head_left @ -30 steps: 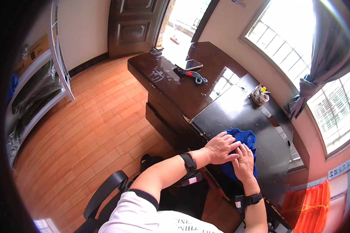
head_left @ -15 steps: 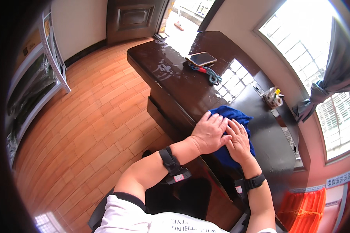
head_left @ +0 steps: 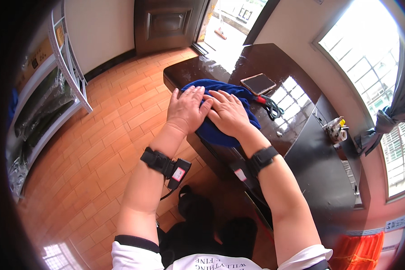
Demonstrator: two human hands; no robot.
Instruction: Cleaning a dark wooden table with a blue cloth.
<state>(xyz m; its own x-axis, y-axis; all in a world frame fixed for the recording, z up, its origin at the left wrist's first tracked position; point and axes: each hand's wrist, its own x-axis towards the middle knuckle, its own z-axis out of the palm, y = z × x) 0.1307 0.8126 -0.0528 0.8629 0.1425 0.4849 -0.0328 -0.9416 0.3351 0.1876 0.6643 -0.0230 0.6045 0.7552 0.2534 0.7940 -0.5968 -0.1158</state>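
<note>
A blue cloth (head_left: 220,136) lies spread over the near left edge of a glossy dark desk (head_left: 198,67). My left hand (head_left: 186,110) rests flat on it with the fingers stretched forward. Beside it my right hand (head_left: 229,112) also presses flat on the cloth, and the two thumbs meet or nearly meet. Neither hand grips the cloth. Just beyond the cloth sits a phone (head_left: 258,84), with a coiled cord (head_left: 272,109) with a red part close to the cloth's right side.
A small cluttered holder (head_left: 336,130) with a yellow item stands at the desk's right side, near the window (head_left: 360,58). A metal shelf (head_left: 69,72) with plastic-wrapped goods is on the left. The door (head_left: 166,22) stands open at the back. Orange material (head_left: 357,252) hangs at lower right.
Both hands have slid the blue cloth forward and left across the desk, toward its left edge near the phone. My arms are stretched further out, and the view has shifted slightly.
</note>
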